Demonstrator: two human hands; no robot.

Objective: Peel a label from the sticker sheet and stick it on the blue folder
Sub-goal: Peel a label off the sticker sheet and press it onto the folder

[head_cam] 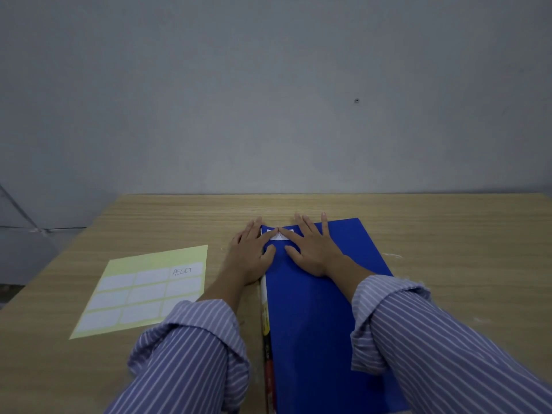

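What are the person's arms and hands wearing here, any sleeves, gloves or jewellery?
Both arms wear blue-purple shirt sleeves with thin white stripes, rolled back into bunched cuffs below the elbows. The left hand and right hand are bare: no gloves, rings or watch visible.

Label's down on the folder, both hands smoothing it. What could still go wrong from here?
1. The white label sits at the far left corner of the blue folder, near the spine edge; uneven pressing may leave a crease or a lifted corner.
2. The left hand lies half off the folder on the table, so a sideways push could slide the folder.
3. The right hand covers part of the label, hiding any tilt.
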